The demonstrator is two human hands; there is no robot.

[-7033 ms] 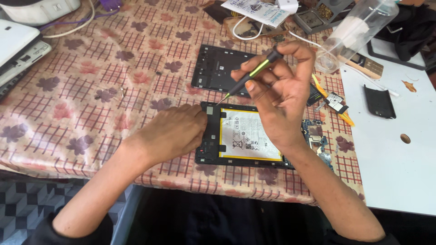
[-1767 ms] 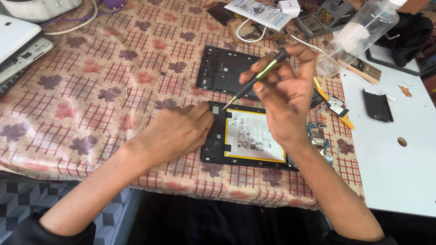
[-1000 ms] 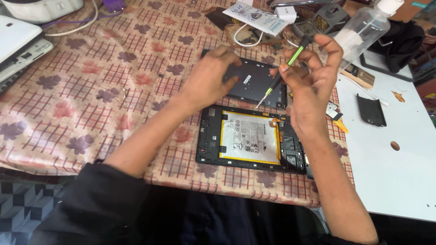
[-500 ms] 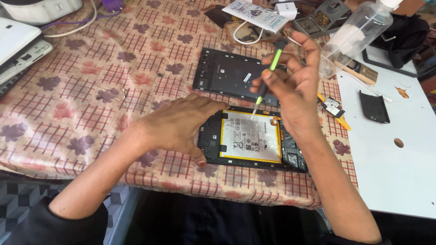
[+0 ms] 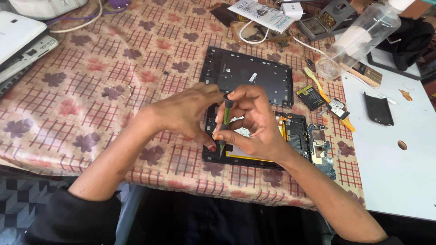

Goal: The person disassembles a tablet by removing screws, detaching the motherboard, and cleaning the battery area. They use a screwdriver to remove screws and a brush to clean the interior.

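The right hand [image 5: 254, 124] pinched a screwdriver [image 5: 224, 122] upright over the opened tablet's [image 5: 297, 136] lower left corner on the worktop [image 5: 91, 90]; the left hand [image 5: 184, 113], fingers curled, steadied that edge.

- The hands, left [image 5: 184, 113] and right [image 5: 252, 124], cover the left half of the opened tablet [image 5: 299, 136].
- The screwdriver [image 5: 224, 122] tip is too small to make out against the tablet's edge.
- The laptop [image 5: 20, 43] is cut off at the tablecloth's left edge.
- The clear bottle [image 5: 359, 38] runs past the top edge.
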